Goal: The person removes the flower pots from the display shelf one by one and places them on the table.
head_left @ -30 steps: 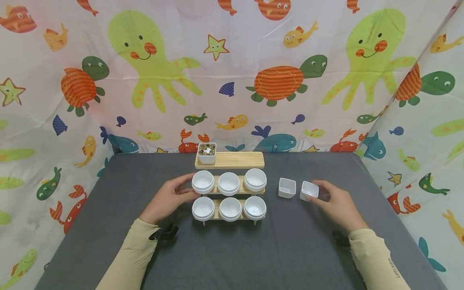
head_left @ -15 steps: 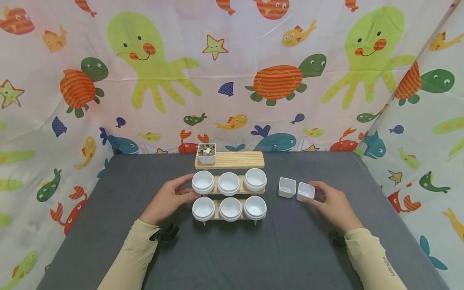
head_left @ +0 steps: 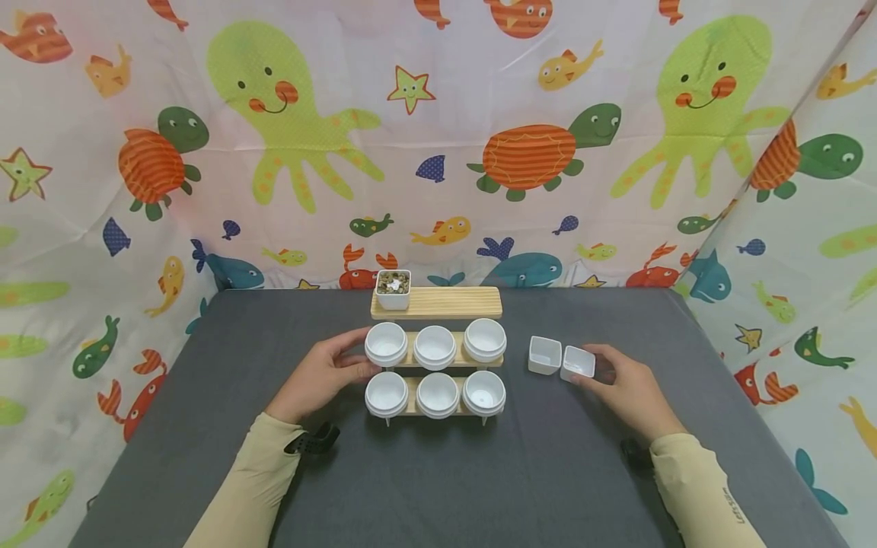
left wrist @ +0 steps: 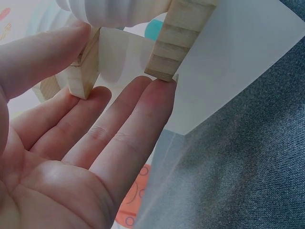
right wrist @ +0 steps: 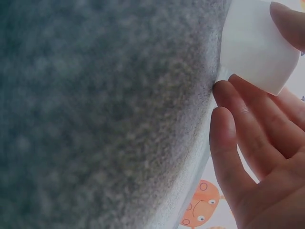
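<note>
My left hand (head_left: 317, 383) is at the left end of a tiered wooden stand (head_left: 456, 352), which bears two rows of round white bowls (head_left: 434, 347). In the left wrist view, its thumb and fingers hold the end of a wooden board (left wrist: 85, 71), while other fingertips (left wrist: 159, 90) touch a second board. My right hand (head_left: 630, 388) pinches a small square white cup (head_left: 578, 364) between thumb and fingers, on the table to the right. Close on its left stands a second square white cup (head_left: 544, 356). Both appear upright.
Behind the two rows lies a flat wooden board (head_left: 455, 303). A square white pot (head_left: 393, 293) with a small plant or gravel-like filling stands on its left end. Grey cloth covers the table (head_left: 438, 479), and a sea-animal curtain (head_left: 438, 152) closes off the back and sides.
My right hand has moved slightly left, bringing its cup close beside the other square cup. The left hand and the stand have stayed where they were.
</note>
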`<act>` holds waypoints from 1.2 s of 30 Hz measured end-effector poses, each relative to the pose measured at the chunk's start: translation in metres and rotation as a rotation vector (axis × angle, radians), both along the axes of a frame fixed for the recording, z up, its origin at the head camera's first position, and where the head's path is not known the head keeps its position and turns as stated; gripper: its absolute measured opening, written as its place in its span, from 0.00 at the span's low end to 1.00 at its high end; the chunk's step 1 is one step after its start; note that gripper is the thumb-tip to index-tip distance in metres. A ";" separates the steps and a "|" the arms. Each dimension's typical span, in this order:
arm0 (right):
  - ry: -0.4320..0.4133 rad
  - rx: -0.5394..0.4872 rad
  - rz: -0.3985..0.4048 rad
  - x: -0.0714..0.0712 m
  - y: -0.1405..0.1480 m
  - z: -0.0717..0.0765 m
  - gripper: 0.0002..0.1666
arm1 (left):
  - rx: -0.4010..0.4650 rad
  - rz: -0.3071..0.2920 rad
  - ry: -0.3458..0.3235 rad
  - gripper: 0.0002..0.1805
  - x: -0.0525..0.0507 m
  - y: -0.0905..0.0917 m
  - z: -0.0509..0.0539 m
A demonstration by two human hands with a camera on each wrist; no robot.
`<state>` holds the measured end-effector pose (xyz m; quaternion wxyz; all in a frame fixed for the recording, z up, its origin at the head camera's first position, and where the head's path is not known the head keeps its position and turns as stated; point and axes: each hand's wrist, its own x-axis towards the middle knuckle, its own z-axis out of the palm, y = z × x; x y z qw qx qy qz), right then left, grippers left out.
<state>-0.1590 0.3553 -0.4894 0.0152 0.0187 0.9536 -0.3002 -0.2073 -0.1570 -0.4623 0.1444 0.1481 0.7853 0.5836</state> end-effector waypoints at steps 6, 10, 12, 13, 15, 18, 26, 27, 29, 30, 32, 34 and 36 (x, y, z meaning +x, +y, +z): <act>-0.021 -0.002 0.005 0.000 0.000 0.002 0.47 | -0.002 0.001 -0.002 0.40 0.000 0.000 0.000; -0.027 -0.003 0.009 0.001 0.001 0.006 0.50 | 0.014 -0.005 -0.005 0.41 0.000 0.000 -0.001; -0.026 -0.008 0.010 0.001 0.001 0.009 0.52 | 0.021 -0.008 -0.007 0.41 0.000 0.000 -0.001; -0.025 -0.011 0.010 0.001 0.000 0.012 0.53 | 0.024 -0.008 -0.008 0.41 0.000 0.000 -0.001; -0.015 -0.019 0.011 0.000 -0.001 0.020 0.55 | 0.021 -0.009 -0.007 0.41 0.000 0.000 -0.001; 0.004 -0.019 0.023 -0.004 -0.009 0.036 0.55 | 0.015 -0.008 -0.002 0.40 0.000 0.001 0.000; 0.109 -0.013 0.095 -0.024 -0.045 0.079 0.50 | 0.016 0.005 -0.008 0.39 0.001 -0.001 0.001; 0.126 -0.014 0.108 -0.026 -0.050 0.084 0.49 | 0.020 0.003 -0.008 0.39 0.000 -0.001 0.000; 0.160 -0.020 0.133 -0.032 -0.060 0.095 0.47 | 0.027 -0.003 -0.012 0.40 0.000 0.000 -0.001; 0.175 -0.025 0.148 -0.034 -0.066 0.101 0.46 | 0.030 -0.004 -0.013 0.40 0.000 0.000 -0.001; 0.206 -0.031 0.179 -0.041 -0.078 0.112 0.44 | 0.030 -0.005 -0.013 0.39 -0.001 -0.001 -0.002; 0.232 -0.035 0.212 -0.048 -0.091 0.123 0.42 | 0.031 -0.005 -0.016 0.39 -0.001 -0.001 -0.003; 0.250 -0.038 0.250 -0.054 -0.105 0.133 0.41 | 0.036 -0.006 -0.017 0.40 -0.002 -0.001 -0.004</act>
